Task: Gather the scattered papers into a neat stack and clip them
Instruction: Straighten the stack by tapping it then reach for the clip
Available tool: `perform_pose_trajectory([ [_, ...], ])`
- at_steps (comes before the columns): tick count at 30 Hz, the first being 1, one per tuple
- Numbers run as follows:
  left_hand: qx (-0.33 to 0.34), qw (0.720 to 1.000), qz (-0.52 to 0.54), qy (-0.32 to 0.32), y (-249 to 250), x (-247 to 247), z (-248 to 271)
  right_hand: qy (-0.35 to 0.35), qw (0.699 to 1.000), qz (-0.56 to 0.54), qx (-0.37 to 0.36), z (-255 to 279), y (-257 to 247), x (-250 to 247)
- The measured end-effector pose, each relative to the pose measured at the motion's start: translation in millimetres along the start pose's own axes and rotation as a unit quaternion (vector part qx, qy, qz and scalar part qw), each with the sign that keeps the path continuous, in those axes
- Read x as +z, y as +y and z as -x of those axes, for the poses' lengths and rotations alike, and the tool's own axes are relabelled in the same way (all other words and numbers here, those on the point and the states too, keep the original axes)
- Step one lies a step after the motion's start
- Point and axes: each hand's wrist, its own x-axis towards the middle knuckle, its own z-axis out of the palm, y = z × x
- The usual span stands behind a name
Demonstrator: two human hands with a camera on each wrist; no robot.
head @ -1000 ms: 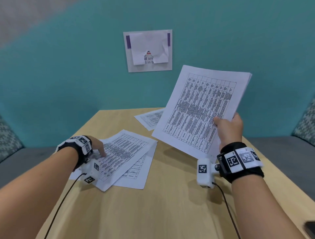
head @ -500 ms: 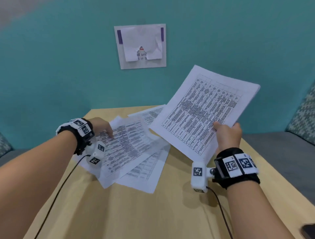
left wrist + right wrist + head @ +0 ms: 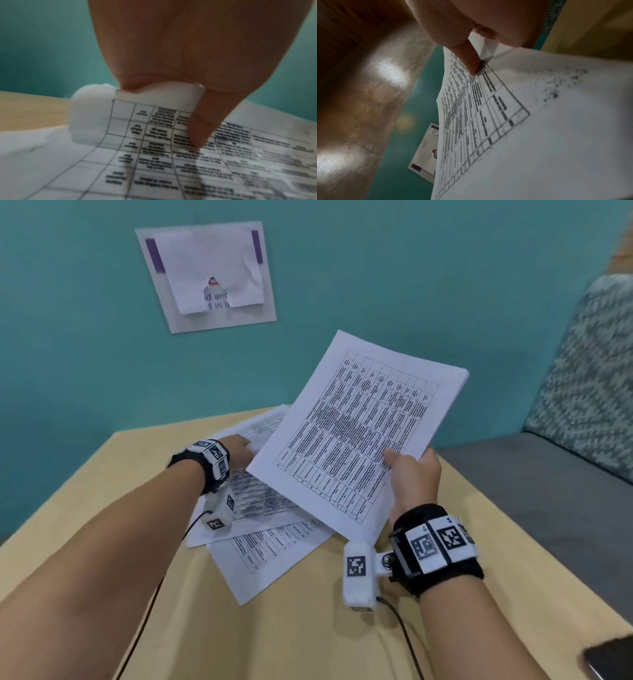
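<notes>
My right hand (image 3: 407, 467) grips a thin stack of printed table sheets (image 3: 356, 433) by its near edge and holds it tilted above the wooden table (image 3: 308, 628). In the right wrist view its thumb (image 3: 471, 63) presses on the top page (image 3: 539, 121). My left hand (image 3: 241, 450) reaches over the loose sheets (image 3: 260, 498) lying on the table. In the left wrist view it pinches the curled-up edge of a sheet (image 3: 154, 128) between thumb (image 3: 202, 128) and fingers. Another sheet (image 3: 270, 556) lies underneath, and one more (image 3: 263, 422) sits farther back. No clip is visible.
A dark phone (image 3: 609, 659) lies at the table's near right corner. A grey bench seat (image 3: 534, 484) with a patterned cushion (image 3: 589, 378) stands to the right. A taped notice (image 3: 205, 275) hangs on the teal wall behind the table.
My left hand has slid forward and rightward across the table, pulling the loose sheets toward the far one. The stack in my right hand stays raised and has shifted slightly.
</notes>
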Motion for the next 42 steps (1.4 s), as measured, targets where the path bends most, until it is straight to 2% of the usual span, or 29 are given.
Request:
perform_pose_trajectory([
  [3,-0.007,0.999,0.018,0.037,-1.8,-2.7,7.7,-0.004,1.0,0.0,0.0,2.3,-1.5,0.1],
  [6,-0.035,0.998,0.034,0.043,-8.7,-11.1,20.7,-0.003,1.0,-0.003,0.003,2.5,-2.8,-1.4],
  [14,-0.132,0.989,-0.025,-0.059,-26.8,-7.2,37.8,0.003,1.0,-0.003,0.016,-1.3,-4.6,-7.3],
  [18,-0.145,0.985,-0.039,-0.083,-28.5,-12.7,38.7,0.008,1.0,-0.009,0.021,-3.3,-3.6,-10.5],
  [27,-0.18,0.979,-0.046,-0.089,-25.8,-18.8,57.5,-0.01,0.999,-0.007,0.036,-1.1,0.4,-11.5],
  [31,-0.208,0.974,-0.001,-0.09,-31.5,-24.0,66.1,-0.011,0.999,-0.006,0.036,-1.7,2.1,-12.8],
  [35,-0.239,0.954,0.07,-0.168,-38.4,-30.7,76.3,-0.015,0.999,-0.003,0.034,-3.2,4.1,-12.2],
  [42,-0.235,0.961,0.096,-0.11,-53.3,-46.4,102.7,-0.024,0.999,0.008,0.024,-0.8,7.2,-9.5],
])
